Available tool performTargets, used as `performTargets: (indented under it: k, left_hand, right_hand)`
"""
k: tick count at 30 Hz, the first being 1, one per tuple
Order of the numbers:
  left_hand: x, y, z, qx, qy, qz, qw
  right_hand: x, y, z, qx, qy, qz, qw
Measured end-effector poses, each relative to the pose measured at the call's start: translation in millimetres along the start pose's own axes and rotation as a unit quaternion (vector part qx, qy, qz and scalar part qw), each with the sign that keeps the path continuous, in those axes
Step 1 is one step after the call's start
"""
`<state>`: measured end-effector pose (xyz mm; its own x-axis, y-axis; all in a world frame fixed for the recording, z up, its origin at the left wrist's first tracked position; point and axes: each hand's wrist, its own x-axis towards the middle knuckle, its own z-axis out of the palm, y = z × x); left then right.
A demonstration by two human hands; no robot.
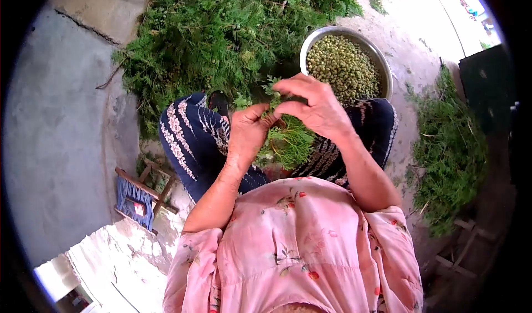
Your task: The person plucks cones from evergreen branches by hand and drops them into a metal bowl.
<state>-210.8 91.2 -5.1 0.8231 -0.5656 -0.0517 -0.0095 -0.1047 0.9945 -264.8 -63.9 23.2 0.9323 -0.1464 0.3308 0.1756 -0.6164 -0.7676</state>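
A green leafy sprig (289,142) hangs between my knees, its stem pinched in my left hand (249,131). My right hand (317,107) is at the upper part of the same sprig, thumb and forefinger curved around its tip beside the left fingertips. What lies between the right fingertips is too small to make out. Just beyond my right hand stands a round metal basin (386,63) holding small green-brown cones (342,63). A large heap of green branches (205,47) spreads in front of my knees.
More cut branches (450,146) lie on the floor at the right. A small wooden stool with blue webbing (133,199) is at the lower left, near a grey floor slab (61,130). A dark green box (486,88) stands at the far right.
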Motion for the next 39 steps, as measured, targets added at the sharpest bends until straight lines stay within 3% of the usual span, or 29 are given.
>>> performTargets:
  k: [2,4,5,6,7,10,11,12,14,15,16,18,19,21,23,25,26,27,28,29,30,32,33,36,37,38,39]
  left_hand:
    - [0,-3,-5,0.044,-0.042,-0.052,0.997]
    - [0,-18,-4,0.055,-0.032,-0.035,0.997]
    - [0,-23,-2,-0.020,-0.003,-0.043,0.999]
    - [1,-26,-2,-0.094,0.026,-0.050,0.994]
    - [2,-24,-3,-0.157,0.033,-0.087,0.983]
    - [8,-32,-5,-0.263,0.077,-0.106,0.956]
    - [10,-37,-4,-0.248,0.081,-0.106,0.959]
    - [12,-37,-3,-0.248,0.079,-0.104,0.960]
    - [12,-37,2,-0.249,0.065,-0.080,0.963]
    - [12,-40,4,-0.243,0.052,-0.081,0.965]
    - [11,-38,4,-0.243,0.050,-0.080,0.965]
    - [8,-35,5,-0.257,0.010,-0.114,0.960]
    - [9,-40,2,-0.226,0.011,-0.100,0.969]
    - [6,-43,2,-0.162,0.010,-0.086,0.983]
    - [7,-65,-2,-0.038,-0.021,-0.046,0.998]
    - [6,-62,-4,-0.101,0.022,-0.106,0.989]
    - [6,-57,-6,-0.163,0.066,-0.164,0.971]
    - [9,-48,-11,-0.265,0.108,-0.188,0.939]
    - [15,-44,-11,-0.377,0.136,-0.114,0.909]
    - [19,-49,-15,-0.404,0.147,-0.128,0.894]
    - [22,-54,-20,-0.430,0.159,-0.138,0.878]
    - [22,-62,-20,-0.458,0.189,-0.146,0.856]
    - [24,-63,-19,-0.490,0.217,-0.153,0.830]
    - [18,-56,-15,-0.442,0.183,-0.158,0.864]
    - [17,-58,-16,-0.443,0.184,-0.158,0.863]
    - [18,-60,-20,-0.401,0.143,-0.153,0.892]
    - [19,-62,-22,-0.357,0.103,-0.147,0.917]
  right_hand:
    - [-3,7,14,0.089,-0.050,0.081,0.992]
    - [-2,9,23,0.107,-0.061,0.107,0.987]
    - [-3,7,28,0.222,0.012,0.251,0.942]
    - [-4,7,32,0.326,0.086,0.386,0.859]
    - [-9,23,30,0.437,0.051,0.327,0.837]
    - [-6,45,18,0.483,0.139,0.309,0.807]
    - [-8,53,9,0.557,0.113,0.286,0.771]
    - [-5,50,9,0.557,0.115,0.284,0.772]
    - [1,39,13,0.457,0.098,0.359,0.808]
    - [-7,56,30,0.455,0.074,0.277,0.843]
    - [-5,41,28,0.364,0.000,0.230,0.903]
    - [-11,34,46,0.612,-0.031,0.243,0.752]
    - [-11,33,45,0.613,-0.031,0.245,0.751]
    - [-9,28,42,0.521,-0.083,0.262,0.808]
    - [-11,35,43,0.483,-0.068,0.296,0.822]
    - [-19,51,49,0.428,-0.023,0.326,0.843]
    - [-24,57,54,0.443,0.028,0.367,0.818]
    - [-25,60,53,0.331,-0.017,0.319,0.888]
    - [-27,64,53,0.212,-0.061,0.264,0.939]
    - [-32,71,60,0.197,-0.086,0.172,0.961]
    - [-31,61,65,0.231,-0.119,0.180,0.949]
    - [-31,59,81,0.076,-0.135,0.041,0.987]
    - [-32,58,93,0.062,-0.119,0.075,0.988]
    - [-39,72,110,0.058,-0.099,0.100,0.988]
    - [-39,76,113,0.060,-0.046,0.046,0.996]
    - [-38,81,109,0.059,-0.047,0.045,0.996]
    - [-36,82,100,0.117,-0.113,0.112,0.980]
